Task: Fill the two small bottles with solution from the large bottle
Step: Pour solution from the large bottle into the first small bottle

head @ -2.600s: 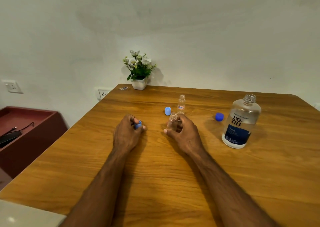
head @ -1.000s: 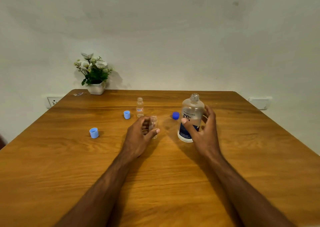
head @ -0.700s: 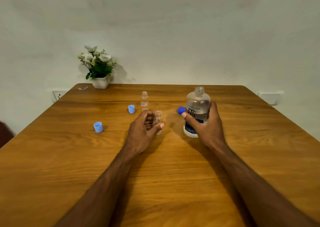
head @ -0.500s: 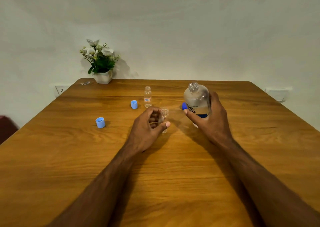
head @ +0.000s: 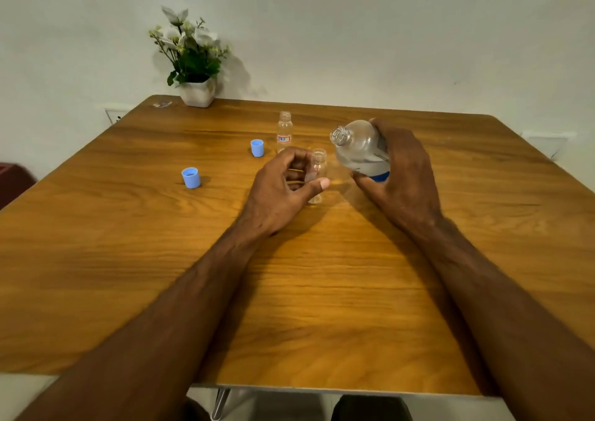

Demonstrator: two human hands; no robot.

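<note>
**Large bottle tipped toward the small one**

The large clear plastic bottle with the blue label (head: 362, 150) is off the table, tilted with its open neck toward the small clear uncapped bottle (head: 317, 176) — the right hand (head: 399, 176) is wrapped round its body. The left hand (head: 283, 189) curls round the small bottle, which stands on the wooden table (head: 128, 259). The second small clear bottle (head: 284, 131) stands just behind; two light-blue caps (head: 257, 148) (head: 191, 177) lie left.

Large bottle (head: 360, 148) now lifted off the table (head: 128, 259) in the right hand (head: 399, 176), tipped left, mouth just beside the near small bottle (head: 317, 171).
</note>
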